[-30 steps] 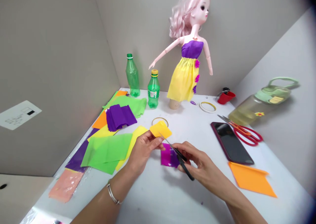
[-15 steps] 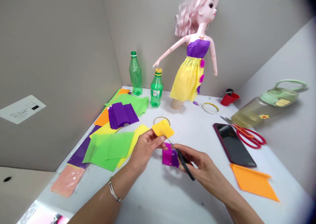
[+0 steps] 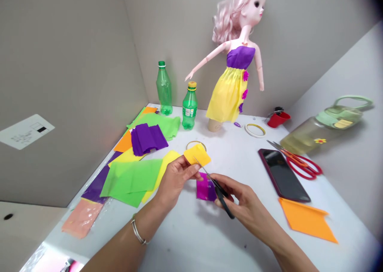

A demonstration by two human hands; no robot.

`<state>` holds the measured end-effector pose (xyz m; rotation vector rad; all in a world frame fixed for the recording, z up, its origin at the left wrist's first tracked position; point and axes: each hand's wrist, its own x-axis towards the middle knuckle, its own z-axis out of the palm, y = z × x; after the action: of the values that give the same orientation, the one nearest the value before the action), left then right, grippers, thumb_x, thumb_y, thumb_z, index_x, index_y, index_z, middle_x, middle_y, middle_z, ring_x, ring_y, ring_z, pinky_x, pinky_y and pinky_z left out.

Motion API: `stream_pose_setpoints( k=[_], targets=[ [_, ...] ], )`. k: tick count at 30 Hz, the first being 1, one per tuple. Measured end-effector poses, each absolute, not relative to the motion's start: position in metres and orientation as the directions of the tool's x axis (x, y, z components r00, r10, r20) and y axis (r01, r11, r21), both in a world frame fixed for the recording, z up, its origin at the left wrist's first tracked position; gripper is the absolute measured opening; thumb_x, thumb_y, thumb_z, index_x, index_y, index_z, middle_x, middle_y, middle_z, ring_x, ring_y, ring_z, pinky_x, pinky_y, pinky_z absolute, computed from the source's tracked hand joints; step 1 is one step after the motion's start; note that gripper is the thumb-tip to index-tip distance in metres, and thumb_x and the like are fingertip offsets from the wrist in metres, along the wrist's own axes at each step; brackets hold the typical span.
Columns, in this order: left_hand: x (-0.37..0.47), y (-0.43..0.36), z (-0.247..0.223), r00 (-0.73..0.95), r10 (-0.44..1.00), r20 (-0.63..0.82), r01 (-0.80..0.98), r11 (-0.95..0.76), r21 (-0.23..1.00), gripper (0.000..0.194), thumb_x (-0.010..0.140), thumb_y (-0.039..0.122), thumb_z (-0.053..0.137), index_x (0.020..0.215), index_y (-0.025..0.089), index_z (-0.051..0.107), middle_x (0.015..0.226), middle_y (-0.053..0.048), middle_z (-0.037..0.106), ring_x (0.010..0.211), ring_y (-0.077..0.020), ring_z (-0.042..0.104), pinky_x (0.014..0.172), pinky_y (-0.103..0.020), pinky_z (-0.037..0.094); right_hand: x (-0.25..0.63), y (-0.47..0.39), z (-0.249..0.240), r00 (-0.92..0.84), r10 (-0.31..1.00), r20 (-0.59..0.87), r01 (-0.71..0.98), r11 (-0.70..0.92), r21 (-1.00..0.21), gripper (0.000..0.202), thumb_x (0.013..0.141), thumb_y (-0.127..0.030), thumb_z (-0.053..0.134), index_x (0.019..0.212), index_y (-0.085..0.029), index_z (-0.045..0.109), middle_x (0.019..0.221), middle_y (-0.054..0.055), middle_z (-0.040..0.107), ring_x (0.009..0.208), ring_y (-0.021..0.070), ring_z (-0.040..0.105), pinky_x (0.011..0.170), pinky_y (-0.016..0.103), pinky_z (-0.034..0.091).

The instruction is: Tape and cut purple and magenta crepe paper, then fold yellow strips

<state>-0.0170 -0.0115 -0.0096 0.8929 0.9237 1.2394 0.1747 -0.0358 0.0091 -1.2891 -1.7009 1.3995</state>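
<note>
Between the thumb and fingers of my left hand is a small yellow piece of crepe paper. My right hand grips black-handled scissors, whose blades reach up and to the left across the yellow piece. Under the scissors lies a small shiny magenta and purple packet, partly hidden by them. Just beyond the yellow piece, a thin ring rests on the table, partly covered from view.
Green paper sheets and a folded purple piece lie left. Behind stand a green bottle and a doll in a yellow skirt. Rightward are a phone, red-handled scissors, an orange sheet and a water bottle.
The scissors' handles have drawn slightly closer together in my right hand. My left hand holds the yellow piece in nearly the same place.
</note>
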Motion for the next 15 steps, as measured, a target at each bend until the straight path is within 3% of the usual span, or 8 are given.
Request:
stream_pose_setpoints(
  k=[15],
  targets=[
    [-0.0176, -0.0098, -0.0087, 0.079, 0.990, -0.119, -0.353, 0.139, 0.925, 0.029, 0.071, 0.034, 0.081, 0.089, 0.014, 0.070, 0.073, 0.001, 0.066, 0.062, -0.0102, 0.062, 0.070, -0.024, 0.053, 0.1749, -0.0369, 0.0092, -0.361, 0.926, -0.109, 0.282, -0.002, -0.959, 0.043, 0.080, -0.034, 0.071, 0.121, -0.022, 0.068, 0.106, 0.005, 0.072, 0.095, 0.0225, 0.065, 0.085, 0.032, 0.054]
  ],
)
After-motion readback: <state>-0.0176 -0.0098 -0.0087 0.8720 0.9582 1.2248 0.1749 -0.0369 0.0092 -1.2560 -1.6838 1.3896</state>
